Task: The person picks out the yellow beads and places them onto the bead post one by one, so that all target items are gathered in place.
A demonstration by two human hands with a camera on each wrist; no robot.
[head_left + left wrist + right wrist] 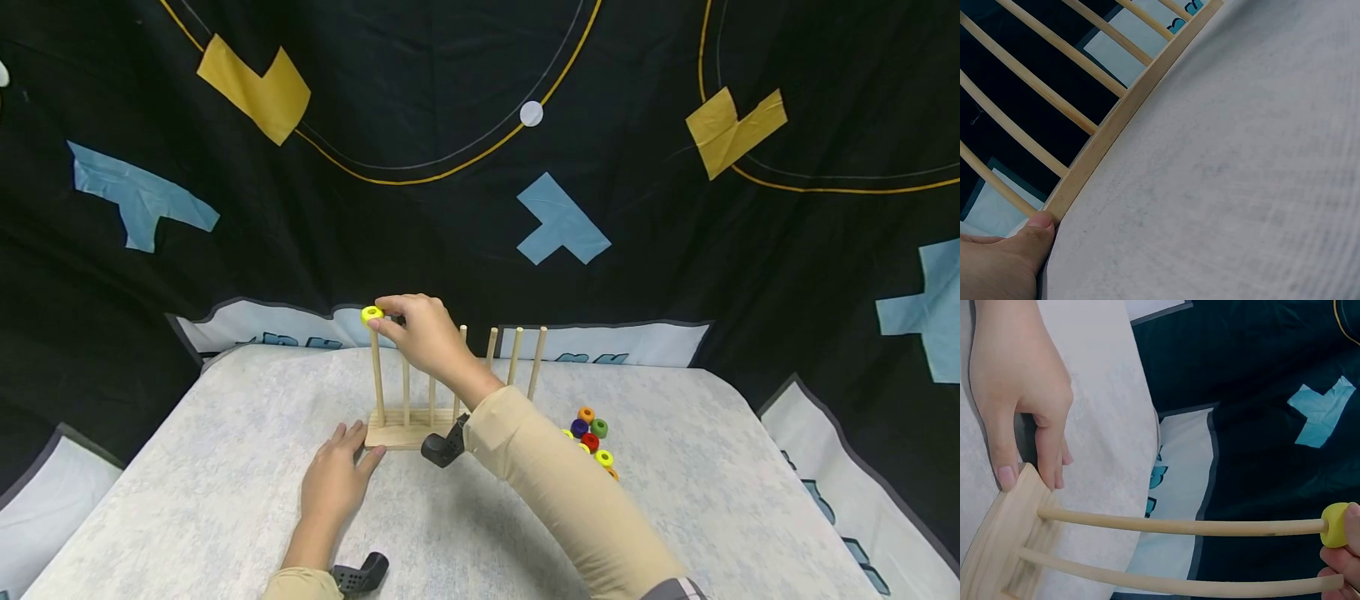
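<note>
My right hand (pixel 426 331) pinches a yellow bead (pixel 372 314) between thumb and fingers. The bead sits at the tip of the leftmost peg (pixel 377 379), its hole facing up. In the right wrist view the yellow bead (pixel 1335 525) is right at the peg's end, and the fingertips reach in from the right edge. My left hand (pixel 335 477) holds the left end of the wooden peg stand (pixel 401 437), thumb at the front corner and fingers on the far side. The other upright pegs (pixel 537 362) stand bare, some partly hidden by my right hand and arm.
Several loose beads, among them a red bead (pixel 590 442), a green bead (pixel 599 428) and a purple bead (pixel 579 428), lie right of the stand, partly behind my right sleeve (pixel 570 492). A pale cloth covers the table (pixel 225 467). Behind hangs a black patterned curtain (pixel 420 242).
</note>
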